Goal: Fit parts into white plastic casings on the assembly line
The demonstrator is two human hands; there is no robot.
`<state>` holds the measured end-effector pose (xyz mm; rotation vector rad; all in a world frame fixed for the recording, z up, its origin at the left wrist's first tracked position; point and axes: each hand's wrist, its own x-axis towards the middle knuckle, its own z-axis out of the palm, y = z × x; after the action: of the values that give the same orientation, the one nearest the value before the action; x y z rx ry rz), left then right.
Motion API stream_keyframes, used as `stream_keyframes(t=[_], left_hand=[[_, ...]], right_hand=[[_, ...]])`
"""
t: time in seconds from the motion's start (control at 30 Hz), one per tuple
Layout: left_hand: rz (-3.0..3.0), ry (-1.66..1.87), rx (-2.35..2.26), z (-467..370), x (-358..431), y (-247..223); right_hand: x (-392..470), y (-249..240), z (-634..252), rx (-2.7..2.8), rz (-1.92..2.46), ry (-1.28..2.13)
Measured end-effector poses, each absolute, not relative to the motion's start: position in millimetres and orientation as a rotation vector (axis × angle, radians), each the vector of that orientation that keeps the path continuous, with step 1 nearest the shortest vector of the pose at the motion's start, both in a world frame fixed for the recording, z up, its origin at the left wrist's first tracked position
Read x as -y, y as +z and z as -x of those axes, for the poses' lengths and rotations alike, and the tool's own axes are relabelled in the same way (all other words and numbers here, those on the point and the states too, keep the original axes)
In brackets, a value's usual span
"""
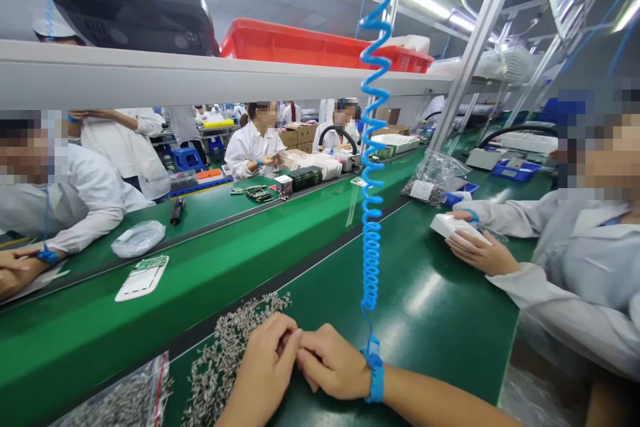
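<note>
My left hand (pixel 265 363) and my right hand (pixel 336 359) meet at the fingertips over the green worktop (pixel 405 340). Both have their fingers bent and pinched together; anything between them is too small or hidden to name. A blue wrist strap (pixel 375 373) circles my right wrist, joined to a coiled blue cord (pixel 371 253) that hangs from above. Beside and behind my left hand spreads a pile of small silvery metal parts (pixel 220 353). A clear bag with a red seal line (pixel 125 397), full of similar parts, lies at the lower left.
A green conveyor belt (pixel 200 273) runs diagonally past the worktop, carrying a white panel with a green board (pixel 143 278). At the right a person holds a white box (pixel 457 228) near a plastic bag (pixel 430 180). Other people sit across the belt. Overhead, a shelf (pixel 280 77) holds a red tray.
</note>
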<state>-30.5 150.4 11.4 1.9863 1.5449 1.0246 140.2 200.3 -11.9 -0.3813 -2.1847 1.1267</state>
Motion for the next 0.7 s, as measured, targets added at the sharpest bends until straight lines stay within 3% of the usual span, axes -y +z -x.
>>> stream_keyframes(t=[0.3, 0.47, 0.7], left_hand=[[-1.77, 0.978, -1.382, 31, -152, 24], [-2.016, 0.876, -1.305, 26, -145, 20], [-2.723, 1.149, -1.287, 29, -149, 12]], right_hand=[[-200, -16, -141, 1.858, 0.429, 1.391], [-204, -18, -139, 1.732, 0.6, 1.292], [-205, -17, -139, 1.803, 0.651, 1.381]])
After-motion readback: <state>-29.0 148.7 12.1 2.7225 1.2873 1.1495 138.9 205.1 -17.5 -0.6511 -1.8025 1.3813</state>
